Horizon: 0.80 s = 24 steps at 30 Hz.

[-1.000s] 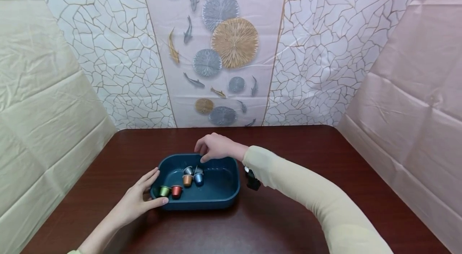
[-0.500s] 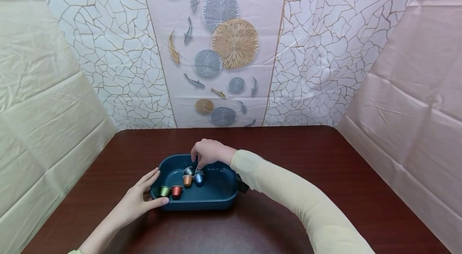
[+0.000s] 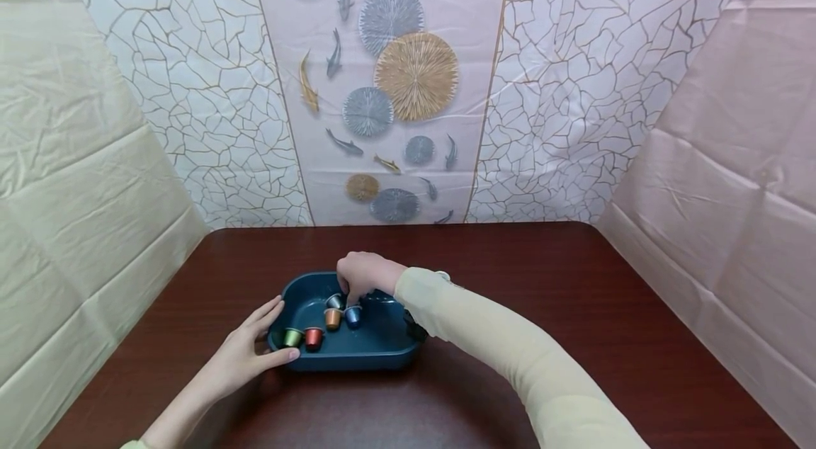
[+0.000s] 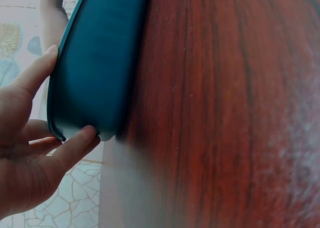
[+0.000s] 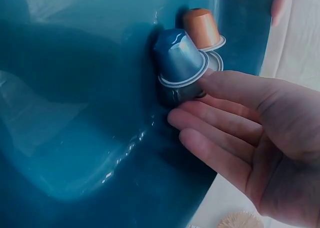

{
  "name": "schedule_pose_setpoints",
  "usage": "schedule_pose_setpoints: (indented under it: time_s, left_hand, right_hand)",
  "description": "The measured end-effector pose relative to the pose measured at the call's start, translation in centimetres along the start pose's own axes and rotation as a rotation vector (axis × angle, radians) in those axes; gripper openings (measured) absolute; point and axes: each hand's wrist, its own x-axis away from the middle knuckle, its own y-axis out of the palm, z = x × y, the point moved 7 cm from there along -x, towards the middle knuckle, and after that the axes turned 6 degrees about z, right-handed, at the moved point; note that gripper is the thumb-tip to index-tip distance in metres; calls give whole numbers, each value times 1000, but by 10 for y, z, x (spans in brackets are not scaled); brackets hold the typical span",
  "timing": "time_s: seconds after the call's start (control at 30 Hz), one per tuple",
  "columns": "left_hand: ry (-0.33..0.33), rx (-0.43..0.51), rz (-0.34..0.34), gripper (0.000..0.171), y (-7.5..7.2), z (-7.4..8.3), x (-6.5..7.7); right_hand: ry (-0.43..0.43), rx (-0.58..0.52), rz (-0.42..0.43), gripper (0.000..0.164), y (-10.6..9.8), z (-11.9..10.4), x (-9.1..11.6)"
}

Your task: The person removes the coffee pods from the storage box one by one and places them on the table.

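A dark teal tray (image 3: 376,362) stands on the table. My left hand (image 3: 245,350) grips its left end, thumb on the near rim and fingers along the side wall. Inside lie a green coffee capsule (image 3: 292,337), a red one (image 3: 313,338), an orange one (image 5: 201,27), a blue one (image 5: 181,57) and a dark one (image 3: 334,302). My right hand (image 3: 365,273) reaches over the far rim. In the right wrist view its thumb and index finger pinch a dark coffee capsule (image 5: 179,94) beside the blue one, partly hidden by fingers and the blue capsule.
The glossy brown table (image 3: 510,307) runs to a patterned cloth backdrop (image 3: 414,81). Plain cloth walls (image 3: 720,173) close in both sides. My right sleeve (image 3: 484,321) crosses above the tray's right end.
My right hand has come down and leftward from above the far rim to the capsules behind the blue one. The left hand and the tray stay put.
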Motion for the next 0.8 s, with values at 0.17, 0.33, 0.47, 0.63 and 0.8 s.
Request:
schedule_pose_setpoints:
  time_s: [0.17, 0.33, 0.47, 0.63, 0.8]
  left_hand:
    - [5, -2, 1, 92, 0, 0, 1]
    - [14, -2, 7, 92, -1, 0, 1]
    - [17, -11, 13, 92, -1, 0, 1]
    - [13, -9, 12, 92, 0, 0, 1]
    - [24, -6, 18, 92, -1, 1, 1]
  right_hand:
    - [13, -61, -78, 18, 8, -2, -1]
    - [8, -104, -140, 19, 16, -4, -4]
    - [-2, -97, -180, 23, 19, -7, -5]
    - [-14, -132, -230, 21, 19, -9, -3]
    - [-55, -173, -278, 15, 15, -9, -1]
